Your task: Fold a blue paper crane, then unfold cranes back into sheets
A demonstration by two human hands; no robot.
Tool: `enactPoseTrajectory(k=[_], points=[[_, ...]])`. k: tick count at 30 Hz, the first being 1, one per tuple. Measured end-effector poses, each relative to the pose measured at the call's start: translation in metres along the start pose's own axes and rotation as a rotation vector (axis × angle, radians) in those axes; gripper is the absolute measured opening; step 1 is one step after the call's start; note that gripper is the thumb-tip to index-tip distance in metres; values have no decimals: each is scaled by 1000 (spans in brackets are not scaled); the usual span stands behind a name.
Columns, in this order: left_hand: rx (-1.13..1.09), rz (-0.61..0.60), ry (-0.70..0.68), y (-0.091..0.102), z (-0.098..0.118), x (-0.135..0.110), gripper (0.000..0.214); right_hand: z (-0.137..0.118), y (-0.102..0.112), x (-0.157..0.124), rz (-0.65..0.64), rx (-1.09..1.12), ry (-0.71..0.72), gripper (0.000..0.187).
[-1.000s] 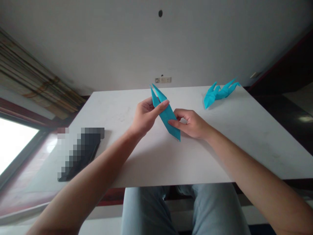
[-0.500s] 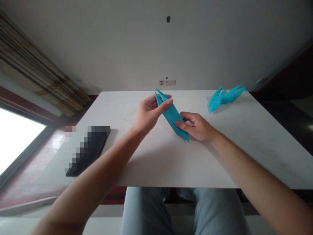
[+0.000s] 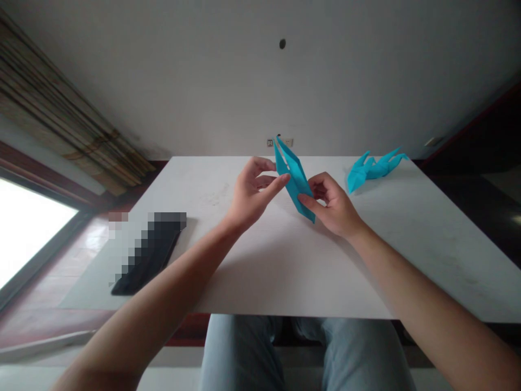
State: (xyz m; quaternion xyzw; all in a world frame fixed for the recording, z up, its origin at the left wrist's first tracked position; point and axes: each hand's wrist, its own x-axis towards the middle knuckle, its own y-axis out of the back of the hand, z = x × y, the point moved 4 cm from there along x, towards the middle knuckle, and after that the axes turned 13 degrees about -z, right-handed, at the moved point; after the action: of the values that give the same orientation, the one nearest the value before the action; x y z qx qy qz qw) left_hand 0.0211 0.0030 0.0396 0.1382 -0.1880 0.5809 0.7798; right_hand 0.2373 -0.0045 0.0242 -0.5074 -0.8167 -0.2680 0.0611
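A folded sheet of blue origami paper is held up above the table, slanting down to the right. Its upper end splits into two pointed flaps with a gap between them. My left hand has it by the left edge, thumb on the near face and fingertips at the side. Lower down, my right hand pinches the right side, its thumb in front and its curled fingers partly hidden behind the paper.
Blue folded paper cranes stand at the back right of the white table. A dark flat object, partly blurred by blocks, lies at the left. A wall with sockets rises behind the table.
The folded paper has moved a little to the right and stands more steeply, its flaps spread wider. My left fingers have slid from behind it toward its left edge.
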Motion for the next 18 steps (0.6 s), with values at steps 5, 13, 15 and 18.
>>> enactPoseTrajectory(k=[5,13,15,18], points=[[38,-23,-5,-1,1,1,48,-2,-4,-3,-59,-54,57,39],[4,78,-50,5,-2,8,54,-1,-6,-9,-160,-123,59,58],[-6,89,-61,6,-2,9,56,-1,-6,-9,-166,-117,60,58],[8,109,-86,10,0,11,57,-2,-6,-9,-187,-123,55,56]])
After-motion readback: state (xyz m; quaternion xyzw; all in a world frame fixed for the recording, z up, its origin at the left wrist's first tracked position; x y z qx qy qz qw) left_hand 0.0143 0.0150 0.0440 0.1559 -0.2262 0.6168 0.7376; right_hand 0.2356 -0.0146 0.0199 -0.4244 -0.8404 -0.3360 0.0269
